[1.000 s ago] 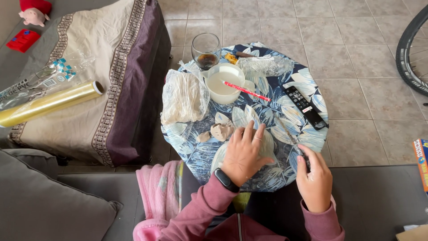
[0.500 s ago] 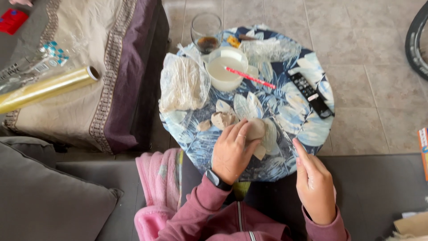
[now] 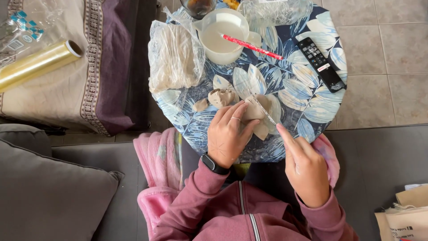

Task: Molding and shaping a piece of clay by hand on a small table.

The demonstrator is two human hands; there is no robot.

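The left hand (image 3: 228,134) lies fingers-down on a flat slab of grey clay (image 3: 260,117) at the near edge of the round leaf-patterned table (image 3: 303,89), pinning it. The right hand (image 3: 305,167) pinches a thin, needle-like tool (image 3: 261,108), its tip seemingly touching the slab. A clay lump (image 3: 221,96) sits just beyond, near a white jug (image 3: 221,35) with a red stick (image 3: 252,46).

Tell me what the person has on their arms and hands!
Both arms wear dusty-pink, zip-up top sleeves. The left hand has a thin ring on one finger and a black smartwatch at the wrist. The right hand is bare, with no ring or watch showing.
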